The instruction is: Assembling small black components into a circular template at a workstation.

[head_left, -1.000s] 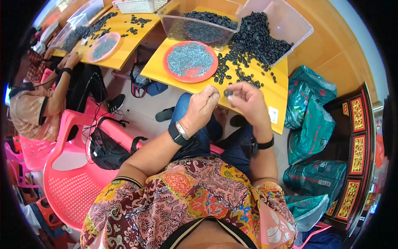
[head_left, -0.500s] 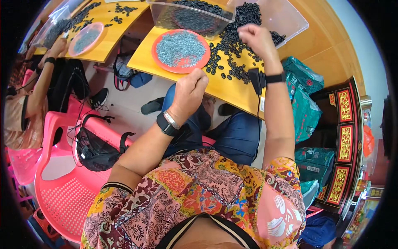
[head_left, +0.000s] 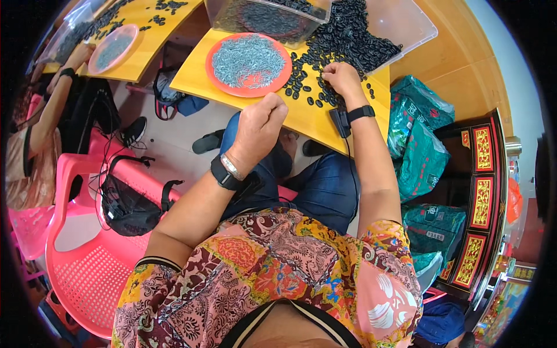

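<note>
My left hand [head_left: 262,124] is closed in a fist just off the table's near edge, below a red plate [head_left: 249,91] heaped with small silvery screws [head_left: 246,58]. What the fist holds, if anything, is hidden. Over the scattered small black oval pieces [head_left: 325,55], my right hand [head_left: 343,78] reaches down with thumb and fingers bent together. Whether a piece sits between those fingertips is too small to make out. Some black ovals lie loose between the plate and this hand, and a dense heap spreads behind it.
Behind the plate stands a clear plastic bin [head_left: 267,23] with more black pieces; another clear bin [head_left: 406,29] lies tipped at the right. Green bags [head_left: 420,156] lean beside the table. A pink chair [head_left: 98,261] is at my left, where another person's hand [head_left: 83,55] works at a second table.
My right hand has come down and left from the heap to the loose black pieces nearer me. My left fist stays near the plate, and the view has shifted slightly.
</note>
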Tool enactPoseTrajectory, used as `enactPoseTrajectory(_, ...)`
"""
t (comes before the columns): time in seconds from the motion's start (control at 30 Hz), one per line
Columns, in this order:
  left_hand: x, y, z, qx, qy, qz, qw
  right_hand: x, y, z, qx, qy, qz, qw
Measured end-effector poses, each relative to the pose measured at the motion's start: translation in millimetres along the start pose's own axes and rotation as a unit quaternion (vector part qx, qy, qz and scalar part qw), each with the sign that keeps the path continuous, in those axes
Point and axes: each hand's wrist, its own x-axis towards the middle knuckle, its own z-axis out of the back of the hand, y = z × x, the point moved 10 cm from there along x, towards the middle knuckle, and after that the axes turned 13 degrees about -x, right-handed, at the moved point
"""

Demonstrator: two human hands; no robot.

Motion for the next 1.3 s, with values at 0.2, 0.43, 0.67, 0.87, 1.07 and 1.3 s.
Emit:
enactPoseTrajectory(0.2,1.0,-1.2,-0.2,-0.013,0.002,0.011,1.000,2.1,13.3,3.5,-0.065,-0.022,0.012,0.998)
enactPoseTrajectory(0.43,1.7,-0.1,0.1,-0.021,0.004,0.013,1.000,0.5,13.1,-1.0,-0.079,-0.009,0.020,0.997)
enactPoseTrajectory(0.67,-0.4,7.6,0.8,-0.023,0.002,0.031,0.999,-2.6,14.6,-3.6,-0.048,-0.024,0.042,0.998)
enactPoseTrajectory(0.87,0.7,10.5,1.7,-0.022,0.002,0.035,0.999,-13.1,25.8,12.9,-0.082,-0.027,0.045,0.995)
enactPoseTrajectory(1.07,-4.3,40.0,1.3,-0.128,-0.016,0.176,0.976,-50.7,71.4,22.8,0.452,0.073,0.081,0.885)
enactPoseTrajectory(1.3,-16.7,67.7,-6.1,-0.237,-0.016,0.288,0.928,-117.4,123.0,6.7,0.575,0.066,0.078,0.812)
